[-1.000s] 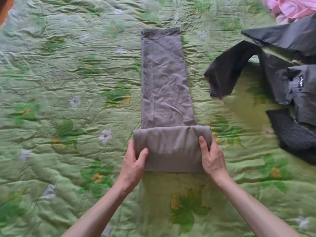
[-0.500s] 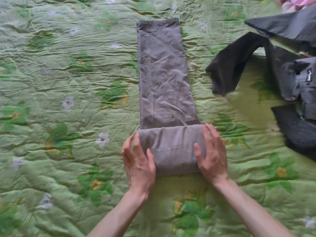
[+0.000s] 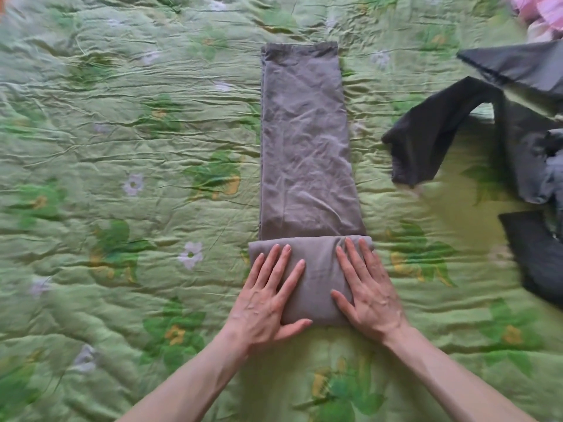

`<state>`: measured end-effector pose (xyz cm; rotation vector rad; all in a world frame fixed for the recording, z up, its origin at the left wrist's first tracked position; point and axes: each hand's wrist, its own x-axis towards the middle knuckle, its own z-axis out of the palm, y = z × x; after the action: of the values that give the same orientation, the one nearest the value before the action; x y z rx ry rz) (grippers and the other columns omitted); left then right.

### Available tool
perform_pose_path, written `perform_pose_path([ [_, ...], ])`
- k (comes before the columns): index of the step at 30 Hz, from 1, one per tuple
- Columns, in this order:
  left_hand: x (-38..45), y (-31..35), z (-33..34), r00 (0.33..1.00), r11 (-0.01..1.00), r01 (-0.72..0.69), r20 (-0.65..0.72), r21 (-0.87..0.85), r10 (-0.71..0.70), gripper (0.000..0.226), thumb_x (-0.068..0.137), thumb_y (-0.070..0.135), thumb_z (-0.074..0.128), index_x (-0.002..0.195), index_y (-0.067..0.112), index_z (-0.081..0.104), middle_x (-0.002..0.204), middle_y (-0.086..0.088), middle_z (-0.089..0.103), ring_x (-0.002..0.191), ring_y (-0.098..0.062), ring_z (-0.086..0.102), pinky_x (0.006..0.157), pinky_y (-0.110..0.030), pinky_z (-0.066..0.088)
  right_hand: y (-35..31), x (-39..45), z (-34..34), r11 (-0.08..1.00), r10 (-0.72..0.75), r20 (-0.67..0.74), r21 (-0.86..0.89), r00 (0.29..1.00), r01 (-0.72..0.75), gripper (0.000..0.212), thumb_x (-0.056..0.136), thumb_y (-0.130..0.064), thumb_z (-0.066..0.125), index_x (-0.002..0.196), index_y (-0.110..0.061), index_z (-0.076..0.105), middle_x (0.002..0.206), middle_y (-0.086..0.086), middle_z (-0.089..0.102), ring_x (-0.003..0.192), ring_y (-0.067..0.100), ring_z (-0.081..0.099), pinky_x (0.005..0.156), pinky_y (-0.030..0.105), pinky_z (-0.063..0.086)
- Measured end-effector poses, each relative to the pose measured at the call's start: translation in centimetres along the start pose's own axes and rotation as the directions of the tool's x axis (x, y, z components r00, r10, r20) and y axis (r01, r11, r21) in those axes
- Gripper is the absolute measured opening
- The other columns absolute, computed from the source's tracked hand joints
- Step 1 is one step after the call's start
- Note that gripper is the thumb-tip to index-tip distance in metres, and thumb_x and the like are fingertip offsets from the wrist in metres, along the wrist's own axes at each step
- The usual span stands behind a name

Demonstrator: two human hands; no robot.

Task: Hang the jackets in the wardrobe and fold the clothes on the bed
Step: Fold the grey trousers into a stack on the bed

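Dark jackets (image 3: 524, 153) right of the grey trousers (image 3: 304, 147) cut by frame edge and blurred, pink cloth (image 3: 539, 13) beyond them cropped at corner, trousers' inner folded layers hidden

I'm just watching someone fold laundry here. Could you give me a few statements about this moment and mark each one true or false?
1. Both hands, left and right, lie flat on the folded end of the grey trousers. True.
2. The trousers are fully folded. False: a long stretch lies flat beyond the fold.
3. The bedspread is plain blue. False: green with flowers.
4. Dark clothes lie to the right. True.
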<state>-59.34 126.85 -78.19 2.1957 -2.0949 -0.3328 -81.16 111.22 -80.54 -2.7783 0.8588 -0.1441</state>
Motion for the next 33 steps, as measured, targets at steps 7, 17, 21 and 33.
perform_pose_path([
  [7, 0.0, 3.2, 0.1, 0.996, 0.978, 0.073, 0.034, 0.195, -0.081, 0.099, 0.076, 0.040, 0.055, 0.159, -0.005, 0.028, 0.166, -0.036, 0.015, 0.156, -0.052, 0.011, 0.122, -0.065, 0.026, -1.0, -0.5, -0.9, 0.997, 0.000, -0.053, -0.080, 0.999, -0.004, 0.075, 0.105, -0.056, 0.036, 0.161, -0.007, 0.030, 0.170, 0.013, 0.022, 0.159, 0.032, 0.018, 0.125, 0.053, 0.024],
  [17, 0.1, 6.2, 0.7, 0.959, 0.955, 0.272, 0.045, 0.120, -0.279, 0.058, 0.097, 0.010, 0.039, 0.153, -0.004, 0.043, 0.161, -0.032, 0.033, 0.149, -0.052, 0.033, 0.112, -0.063, 0.042, -0.2, -3.5, -2.6, 0.978, -0.201, 0.090, -0.036, 0.976, 0.204, 0.105, 0.080, -0.063, 0.069, 0.162, -0.012, 0.028, 0.170, 0.020, 0.017, 0.159, 0.035, 0.013, 0.123, 0.056, 0.028],
  [21, 0.1, 6.5, -0.6, 0.976, 0.964, 0.209, 0.028, 0.164, -0.216, 0.059, 0.090, 0.006, 0.033, 0.141, -0.004, 0.059, 0.146, -0.034, 0.053, 0.136, -0.050, 0.053, 0.105, -0.063, 0.050, -0.2, -3.6, -3.4, 0.984, -0.178, 0.037, 0.019, 0.983, 0.178, 0.091, 0.081, -0.042, 0.068, 0.160, -0.010, 0.035, 0.167, 0.018, 0.028, 0.157, 0.033, 0.025, 0.122, 0.052, 0.032],
  [33, -1.9, 2.3, -12.2, 0.949, 0.969, 0.085, 0.317, -0.233, -0.007, 0.053, 0.070, 0.056, 0.045, 0.116, 0.031, 0.053, 0.098, 0.003, 0.074, 0.092, -0.021, 0.065, 0.076, -0.032, 0.041, -1.0, -7.8, -10.4, 0.882, 0.111, -0.085, 0.467, 0.990, -0.059, 0.077, 0.059, -0.024, 0.095, 0.128, -0.025, 0.061, 0.124, -0.027, 0.069, 0.102, -0.002, 0.071, 0.086, 0.014, 0.054],
])
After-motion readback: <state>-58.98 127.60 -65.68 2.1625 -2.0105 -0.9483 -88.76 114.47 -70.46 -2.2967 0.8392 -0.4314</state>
